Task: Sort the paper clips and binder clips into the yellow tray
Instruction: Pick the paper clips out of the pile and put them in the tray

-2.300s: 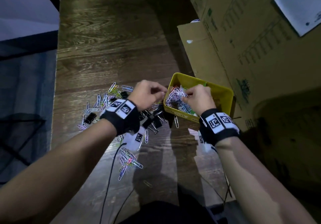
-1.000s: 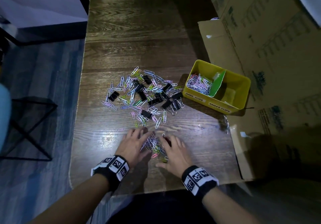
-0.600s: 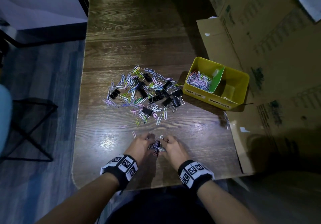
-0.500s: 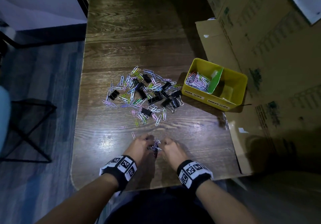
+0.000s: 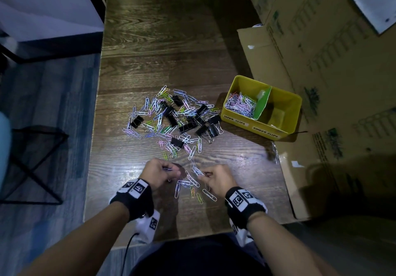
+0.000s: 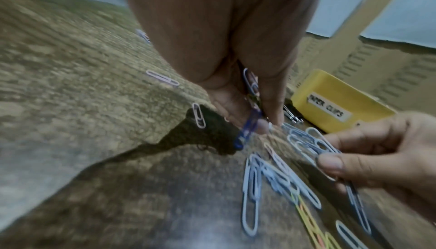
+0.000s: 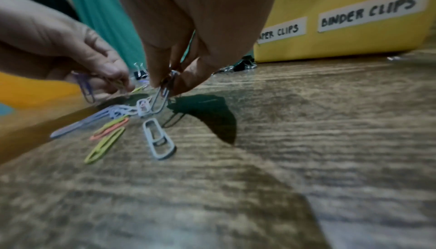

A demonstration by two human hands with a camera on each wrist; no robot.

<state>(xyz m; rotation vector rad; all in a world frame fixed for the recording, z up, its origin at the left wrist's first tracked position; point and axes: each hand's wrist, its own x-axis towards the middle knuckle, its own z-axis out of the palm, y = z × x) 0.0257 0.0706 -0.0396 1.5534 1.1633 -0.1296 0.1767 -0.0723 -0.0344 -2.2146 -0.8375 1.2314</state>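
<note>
Pinched a few thin coloured wire paper clips (image 5: 188, 183) in each hand, left hand (image 5: 157, 174) and right hand (image 5: 216, 178), low centre frame; probably best gathered fully before reaching the yellow plastic tray (image 5: 285, 130) at right.

A yellow tray (image 5: 287, 104) sits at right of centre in the head view, split by a green divider (image 5: 262, 103); its left compartment holds pastel paper clips (image 5: 241, 105). Left of it, a mixed heap of coloured paper clips (image 5: 154, 113) and black binder clips (image 5: 201, 110) spreads flat. Below, a smaller scatter of paper clips (image 5: 192, 186) lies loose.
</note>
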